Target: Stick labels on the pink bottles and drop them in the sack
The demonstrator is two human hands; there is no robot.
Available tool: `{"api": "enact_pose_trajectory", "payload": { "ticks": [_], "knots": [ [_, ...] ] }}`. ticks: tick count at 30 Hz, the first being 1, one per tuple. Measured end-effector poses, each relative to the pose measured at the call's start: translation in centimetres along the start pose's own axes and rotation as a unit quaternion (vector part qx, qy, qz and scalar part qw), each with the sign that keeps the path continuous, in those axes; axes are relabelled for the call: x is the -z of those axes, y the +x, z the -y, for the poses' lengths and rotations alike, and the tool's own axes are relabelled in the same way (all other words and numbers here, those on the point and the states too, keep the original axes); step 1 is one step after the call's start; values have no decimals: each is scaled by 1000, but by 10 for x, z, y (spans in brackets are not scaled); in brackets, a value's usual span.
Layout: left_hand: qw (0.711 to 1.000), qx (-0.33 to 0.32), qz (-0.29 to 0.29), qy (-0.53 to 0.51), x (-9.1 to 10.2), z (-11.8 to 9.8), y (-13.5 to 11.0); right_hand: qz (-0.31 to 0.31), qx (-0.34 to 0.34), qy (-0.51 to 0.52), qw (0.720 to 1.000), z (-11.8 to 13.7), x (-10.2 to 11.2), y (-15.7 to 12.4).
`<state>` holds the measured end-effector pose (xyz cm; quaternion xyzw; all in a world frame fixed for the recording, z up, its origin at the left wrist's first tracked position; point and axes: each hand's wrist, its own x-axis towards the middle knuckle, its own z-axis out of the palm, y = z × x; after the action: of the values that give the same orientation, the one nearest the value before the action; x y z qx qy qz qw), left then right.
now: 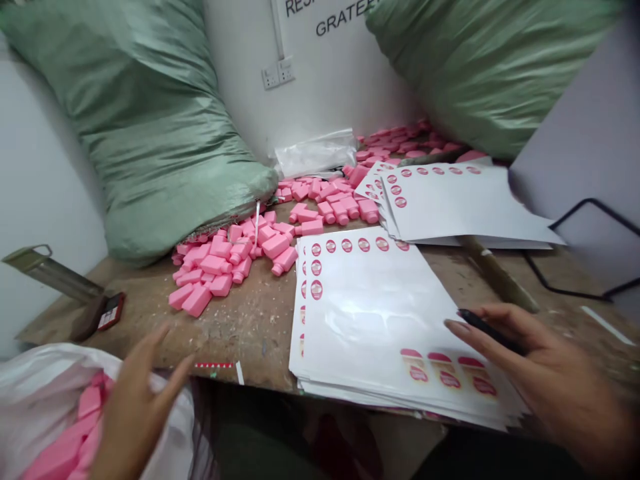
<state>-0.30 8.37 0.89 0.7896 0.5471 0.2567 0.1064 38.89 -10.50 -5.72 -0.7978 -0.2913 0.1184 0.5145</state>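
My right hand (535, 360) rests at the near right corner of a stack of white label sheets (370, 313), with a black pen (490, 331) gripped in its fingers. The sheets carry rows of round red-and-cream labels, and larger labels show near the front edge. My left hand (137, 407) hangs open, fingers apart, above the table's near edge. It is nearest a white plastic bag (45, 393) holding pink plastic bottles (65, 447). Several more pink bottles (220, 260) lie loose in a heap on the table.
A second stack of label sheets (450, 203) lies behind the first, on a scuffed wooden table (250, 327). Large green sacks (150, 127) lean on the white wall, with a wall socket (277, 72) above. A phone (111, 311) and a metal scraper (50, 273) lie left.
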Motion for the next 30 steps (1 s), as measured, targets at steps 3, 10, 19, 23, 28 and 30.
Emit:
{"api": "enact_pose_trajectory", "payload": {
  "ticks": [3, 10, 19, 23, 28, 30],
  "knots": [
    [988, -90, 49, -114, -67, -73, 44, -9, 18, -13, 1000, -11, 2, -1],
    [981, -75, 28, -174, -145, -129, 150, -24, -38, -44, 998, -31, 16, -10],
    [851, 93, 38, -515, -150, -115, 137, 24, -132, 126, 983, -17, 6, -11],
    [707, 209, 98, -669, -137, -123, 108, 96, -111, 95, 985, -13, -4, -20],
    [569, 329, 220, -720, -125, -146, 68, 106, -28, -100, 989, -4, -3, -29],
    [533, 375, 274, -708, -124, -160, 49, 134, 2, -155, 979, 0, -2, -31]
  ]
}}
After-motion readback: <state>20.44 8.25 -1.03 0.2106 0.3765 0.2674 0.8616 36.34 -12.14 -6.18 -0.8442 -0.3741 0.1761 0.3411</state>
